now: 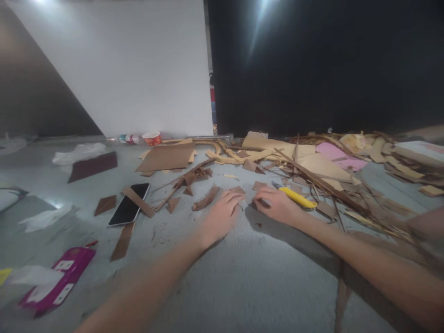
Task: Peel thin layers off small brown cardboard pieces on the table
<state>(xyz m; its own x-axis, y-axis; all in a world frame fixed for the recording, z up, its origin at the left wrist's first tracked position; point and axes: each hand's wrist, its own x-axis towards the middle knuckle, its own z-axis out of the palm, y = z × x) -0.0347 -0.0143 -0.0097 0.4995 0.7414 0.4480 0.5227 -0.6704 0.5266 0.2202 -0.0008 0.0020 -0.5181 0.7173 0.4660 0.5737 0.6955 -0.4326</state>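
My left hand rests low over the grey table with its fingers bent and pressed together. Brown scraps lie just beyond its fingertips, and anything between them is too blurred to name. Facing it, my right hand is curled with thumb and fingers closed; I cannot make out what they hold. A yellow-handled cutter lies right beside my right hand. A curved brown strip sits left of my left hand's fingers. A small dark scrap lies below the right fingers.
A phone with a brown strip across it and a magenta tissue pack lie left. Brown sheets, a red paper cup and a plastic bottle stand or lie behind. Offcuts and a pink sheet crowd the right.
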